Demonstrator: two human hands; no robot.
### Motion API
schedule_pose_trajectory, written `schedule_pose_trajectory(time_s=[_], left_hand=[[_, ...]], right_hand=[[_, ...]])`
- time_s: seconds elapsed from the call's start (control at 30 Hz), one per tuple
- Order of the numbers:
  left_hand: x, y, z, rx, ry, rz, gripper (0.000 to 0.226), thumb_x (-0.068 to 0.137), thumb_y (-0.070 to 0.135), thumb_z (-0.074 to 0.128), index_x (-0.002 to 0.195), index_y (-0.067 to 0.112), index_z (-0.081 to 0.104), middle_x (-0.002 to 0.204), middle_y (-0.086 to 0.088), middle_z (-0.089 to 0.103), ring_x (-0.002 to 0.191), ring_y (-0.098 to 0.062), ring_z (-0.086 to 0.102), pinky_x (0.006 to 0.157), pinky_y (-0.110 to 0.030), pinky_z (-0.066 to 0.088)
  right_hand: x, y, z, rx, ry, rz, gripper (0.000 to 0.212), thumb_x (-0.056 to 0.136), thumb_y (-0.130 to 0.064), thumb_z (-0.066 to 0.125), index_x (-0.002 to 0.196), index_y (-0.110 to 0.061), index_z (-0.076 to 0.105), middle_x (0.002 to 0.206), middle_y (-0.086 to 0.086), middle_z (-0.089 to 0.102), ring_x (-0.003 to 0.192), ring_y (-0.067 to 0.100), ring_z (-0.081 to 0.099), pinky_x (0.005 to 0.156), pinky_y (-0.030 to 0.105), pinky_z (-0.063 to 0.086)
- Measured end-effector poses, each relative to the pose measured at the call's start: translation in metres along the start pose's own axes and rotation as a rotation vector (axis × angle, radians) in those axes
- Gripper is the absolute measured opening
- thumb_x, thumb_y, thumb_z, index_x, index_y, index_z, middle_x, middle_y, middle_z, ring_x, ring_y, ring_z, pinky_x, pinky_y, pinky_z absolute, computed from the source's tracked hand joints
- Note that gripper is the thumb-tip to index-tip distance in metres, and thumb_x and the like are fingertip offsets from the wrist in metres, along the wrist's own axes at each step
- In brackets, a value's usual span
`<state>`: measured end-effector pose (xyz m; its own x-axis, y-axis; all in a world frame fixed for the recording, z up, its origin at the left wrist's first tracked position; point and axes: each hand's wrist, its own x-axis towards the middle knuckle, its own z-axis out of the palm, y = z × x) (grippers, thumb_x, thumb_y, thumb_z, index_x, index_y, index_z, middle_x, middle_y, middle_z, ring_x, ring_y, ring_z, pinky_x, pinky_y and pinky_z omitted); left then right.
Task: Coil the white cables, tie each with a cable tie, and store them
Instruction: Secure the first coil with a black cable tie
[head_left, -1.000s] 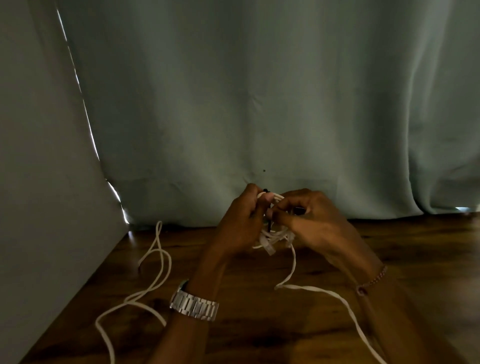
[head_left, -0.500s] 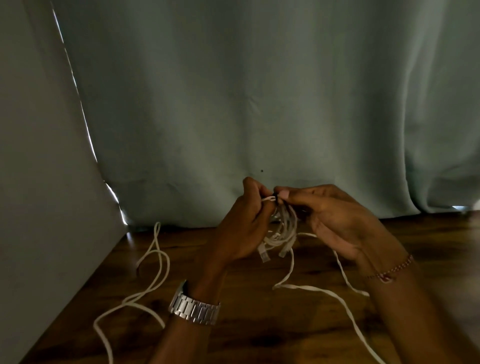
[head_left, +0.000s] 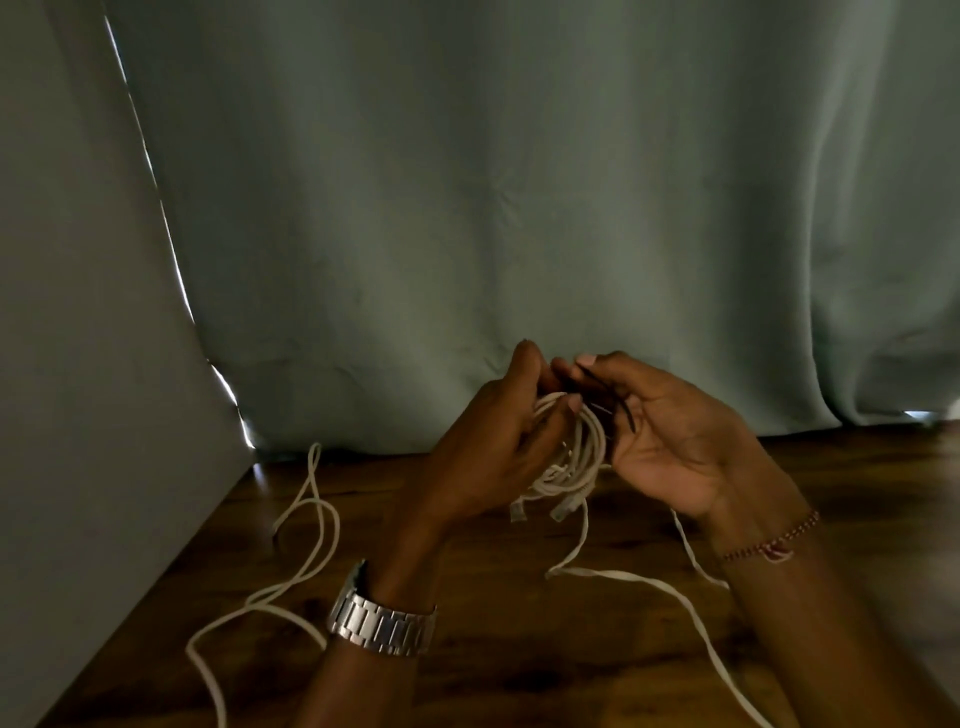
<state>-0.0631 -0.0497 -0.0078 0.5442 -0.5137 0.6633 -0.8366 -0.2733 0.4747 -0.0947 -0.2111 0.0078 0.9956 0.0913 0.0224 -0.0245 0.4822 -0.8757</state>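
Head view, dim light. Coiled white cable (head_left: 574, 457) held above the middle of the tabletop (head_left: 493, 670), toward its far edge. Left hand (head_left: 488, 457), grip closed around the coil's left side, fingers curled through the loops. Right hand (head_left: 670, 441), palm turned up, grip pinching a thin dark strip, probably the cable tie (head_left: 605, 395), between thumb and fingertips just beside the top of the coil. 2 connector ends hanging below the bundle. Tie apparently not yet fastened; whether already threaded around the loops, impossible to tell.

Second white cable (head_left: 291, 566) lying loose and uncoiled near the left edge. Another white strand (head_left: 670, 597) trailing across the near right part, its link to the held coil unclear.

Progress, as a judgement: 1 cable coiled, its tying in hand; at least 1 cable left to coil and tie; storage not begun, no container in sight. Curtain (head_left: 519, 208) behind the far edge.
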Motion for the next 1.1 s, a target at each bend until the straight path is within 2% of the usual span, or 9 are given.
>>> schedule_pose_trajectory(time_s=[0.1, 0.23, 0.37, 0.43, 0.5, 0.6, 0.7, 0.9, 1.1], left_hand=[[-0.001, -0.001, -0.001, -0.038, 0.005, 0.005, 0.017, 0.104, 0.019, 0.049, 0.098, 0.005, 0.042, 0.071, 0.002, 0.055, 0.059, -0.009, 0.057, 0.051, -0.031, 0.046], [-0.002, 0.0, 0.0, -0.105, 0.012, -0.007, 0.018, 0.104, 0.017, 0.049, 0.096, 0.003, 0.042, 0.071, 0.006, 0.052, 0.059, -0.012, 0.054, 0.054, -0.034, 0.046], [-0.003, -0.002, 0.001, -0.119, 0.02, -0.026, 0.016, 0.102, 0.017, 0.053, 0.095, 0.007, 0.044, 0.07, 0.018, 0.057, 0.061, 0.0, 0.056, 0.057, -0.015, 0.041], [-0.003, -0.003, 0.001, -0.124, 0.019, -0.037, 0.016, 0.102, 0.019, 0.055, 0.098, 0.005, 0.046, 0.075, 0.012, 0.06, 0.066, -0.002, 0.061, 0.06, -0.018, 0.046], [-0.003, -0.004, 0.0, -0.138, 0.012, -0.054, 0.017, 0.101, 0.02, 0.056, 0.103, 0.005, 0.047, 0.082, 0.003, 0.064, 0.073, -0.007, 0.067, 0.063, -0.026, 0.054], [-0.003, -0.003, -0.001, -0.172, -0.009, -0.087, 0.018, 0.099, 0.02, 0.059, 0.106, 0.009, 0.047, 0.092, -0.009, 0.067, 0.08, -0.016, 0.071, 0.069, -0.04, 0.059], [-0.004, -0.002, -0.002, -0.209, -0.018, -0.098, 0.021, 0.096, 0.013, 0.063, 0.107, 0.009, 0.046, 0.094, -0.011, 0.067, 0.081, -0.017, 0.071, 0.071, -0.039, 0.06], [-0.002, -0.002, -0.005, -0.257, -0.036, -0.092, 0.033, 0.094, 0.013, 0.067, 0.108, 0.024, 0.039, 0.103, -0.012, 0.068, 0.086, -0.02, 0.072, 0.074, -0.039, 0.061], [-0.002, -0.003, -0.006, -0.259, -0.001, -0.067, 0.029, 0.095, 0.013, 0.065, 0.116, 0.015, 0.043, 0.102, -0.006, 0.069, 0.086, -0.015, 0.072, 0.073, -0.03, 0.059]], right_hand=[[-0.003, 0.0, 0.002, -0.026, -0.014, 0.002, 0.015, 0.083, -0.021, 0.07, 0.087, -0.006, 0.073, 0.093, 0.011, 0.071, 0.083, 0.022, 0.067, 0.076, 0.035, 0.057], [-0.004, 0.0, 0.003, -0.015, 0.022, -0.009, 0.016, 0.086, -0.021, 0.071, 0.082, -0.006, 0.075, 0.088, 0.009, 0.073, 0.076, 0.02, 0.071, 0.065, 0.032, 0.058], [-0.002, -0.001, -0.001, -0.035, -0.001, -0.014, 0.027, 0.09, -0.031, 0.067, 0.093, -0.006, 0.077, 0.101, 0.014, 0.075, 0.086, 0.023, 0.07, 0.074, 0.034, 0.057], [-0.002, -0.001, -0.005, -0.08, -0.022, -0.047, 0.032, 0.092, -0.032, 0.063, 0.102, -0.004, 0.076, 0.112, 0.016, 0.073, 0.096, 0.026, 0.068, 0.081, 0.037, 0.055], [-0.001, -0.001, -0.009, -0.153, -0.019, -0.111, 0.029, 0.094, -0.021, 0.059, 0.111, -0.002, 0.074, 0.114, 0.017, 0.072, 0.101, 0.027, 0.067, 0.081, 0.036, 0.055], [-0.002, -0.002, -0.009, -0.262, 0.001, -0.175, 0.027, 0.095, -0.005, 0.052, 0.111, 0.0, 0.073, 0.108, 0.019, 0.074, 0.095, 0.026, 0.07, 0.076, 0.033, 0.058], [-0.003, -0.001, -0.007, -0.334, 0.026, -0.199, 0.027, 0.096, 0.001, 0.049, 0.107, -0.001, 0.074, 0.103, 0.019, 0.075, 0.091, 0.027, 0.071, 0.078, 0.035, 0.06], [-0.001, -0.001, -0.005, -0.375, 0.05, -0.194, 0.032, 0.097, 0.003, 0.043, 0.107, 0.0, 0.074, 0.105, 0.019, 0.075, 0.099, 0.035, 0.07, 0.089, 0.046, 0.056], [-0.003, 0.0, -0.003, -0.392, 0.053, -0.193, 0.035, 0.099, 0.003, 0.042, 0.103, -0.003, 0.077, 0.098, 0.021, 0.075, 0.086, 0.033, 0.07, 0.083, 0.046, 0.057]])
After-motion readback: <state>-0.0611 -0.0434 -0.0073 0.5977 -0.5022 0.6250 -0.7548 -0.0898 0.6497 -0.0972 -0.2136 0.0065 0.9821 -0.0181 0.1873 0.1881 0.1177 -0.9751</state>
